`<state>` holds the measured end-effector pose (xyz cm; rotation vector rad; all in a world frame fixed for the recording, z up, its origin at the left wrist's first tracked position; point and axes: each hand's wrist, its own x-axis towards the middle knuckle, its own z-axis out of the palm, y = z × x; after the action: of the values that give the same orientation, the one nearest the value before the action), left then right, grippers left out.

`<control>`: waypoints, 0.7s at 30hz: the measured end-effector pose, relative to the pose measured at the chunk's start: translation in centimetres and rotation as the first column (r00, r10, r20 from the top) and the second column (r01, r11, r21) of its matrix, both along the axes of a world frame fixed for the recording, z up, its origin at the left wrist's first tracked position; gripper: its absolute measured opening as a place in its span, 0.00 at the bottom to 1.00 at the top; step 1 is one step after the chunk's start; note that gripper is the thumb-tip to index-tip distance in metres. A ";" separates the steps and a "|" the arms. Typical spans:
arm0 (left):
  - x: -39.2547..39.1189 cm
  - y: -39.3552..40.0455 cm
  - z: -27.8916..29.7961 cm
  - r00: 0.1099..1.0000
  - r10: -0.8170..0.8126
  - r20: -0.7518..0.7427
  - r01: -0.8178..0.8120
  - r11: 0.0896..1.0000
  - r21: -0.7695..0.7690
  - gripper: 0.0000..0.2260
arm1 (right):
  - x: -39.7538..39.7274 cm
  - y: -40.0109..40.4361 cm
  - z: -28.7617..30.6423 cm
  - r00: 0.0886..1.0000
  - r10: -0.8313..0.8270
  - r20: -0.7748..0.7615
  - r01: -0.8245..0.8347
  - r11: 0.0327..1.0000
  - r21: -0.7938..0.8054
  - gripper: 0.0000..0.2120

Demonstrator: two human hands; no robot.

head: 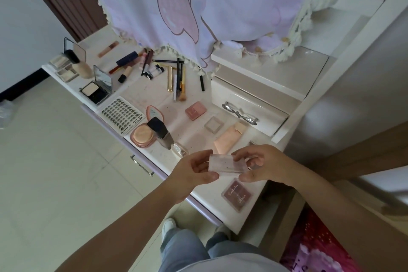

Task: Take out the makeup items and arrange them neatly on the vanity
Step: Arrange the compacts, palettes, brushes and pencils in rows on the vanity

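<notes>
Both hands hold a small clear plastic case [224, 164] above the near end of the white vanity top [198, 132]. My left hand [194, 170] pinches its left side, my right hand [262, 166] its right side. Below the case lies a mauve eyeshadow palette [236, 194]. Further along the top lie a peach tube [229, 138], a small grey compact [213, 124], a pink compact [195, 110], a dark foundation bottle [161, 131], an open peach cushion compact [143, 136], a lash card [122, 115], an open black powder compact [96, 90] and several pencils and brushes [178, 79].
A lilac cloth with fringe [198, 6] hangs over the mirror. Glasses [239, 113] rest on the raised drawer unit [254, 99] at the right. A drawer handle [141, 164] sticks out below the vanity edge. A dark door [59, 0] stands at the left, a pink rug [315, 247] by my feet.
</notes>
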<state>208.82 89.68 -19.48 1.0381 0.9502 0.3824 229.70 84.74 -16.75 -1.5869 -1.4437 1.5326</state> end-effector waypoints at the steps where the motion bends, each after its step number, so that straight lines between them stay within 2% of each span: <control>1: -0.1 0.0 -0.1 1.000 -0.003 -0.002 0.003 1.000 0.002 0.22 | 0.0 0.0 -0.2 1.000 -0.001 -0.004 0.001 1.000 -0.005 0.17; 4: -0.4 -0.1 -0.8 0.999 -0.042 0.009 0.042 0.999 0.001 0.28 | 0.1 0.1 -0.8 1.000 -0.008 -0.021 0.007 1.000 -0.022 0.15; 6: -0.8 -0.2 -1.1 0.994 -0.111 0.011 0.111 0.993 0.026 0.34 | 0.4 0.0 -1.4 0.984 -0.065 -0.165 0.050 0.994 -0.095 0.12; 7: -1.0 -0.3 -1.2 0.990 -0.143 0.011 0.143 0.989 0.027 0.34 | 0.6 0.0 -1.7 0.969 -0.077 -0.237 0.050 0.991 -0.121 0.14; 9: -1.5 -0.3 -1.8 0.989 -0.146 0.014 0.147 0.989 -0.029 0.33 | 0.7 0.0 -2.3 0.967 -0.060 -0.248 0.023 0.989 -0.149 0.19; 12: -2.3 -0.4 -2.9 0.997 -0.031 -0.065 0.024 0.994 -0.110 0.29 | -0.3 0.2 -3.9 0.982 -0.120 -0.144 0.089 0.976 -0.201 0.07; 15: -3.5 -0.6 -4.4 0.965 0.114 -0.235 -0.124 0.992 -0.029 0.20 | -1.9 1.1 -5.6 0.984 -0.175 0.025 0.176 0.969 -0.174 0.12; 17: -4.4 -0.8 -5.6 0.934 0.180 -0.308 -0.187 0.982 0.008 0.17 | -2.9 1.8 -6.6 0.978 -0.158 0.139 0.177 0.975 -0.136 0.14; 21: -5.6 -1.0 -6.9 0.856 0.285 -0.432 -0.278 0.957 0.081 0.14 | -4.1 1.8 -8.2 0.961 -0.131 0.242 0.170 0.974 -0.149 0.13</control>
<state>203.23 88.66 -26.43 1.0205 1.5219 0.4048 225.56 86.57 -24.94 -1.9849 -1.3018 1.4519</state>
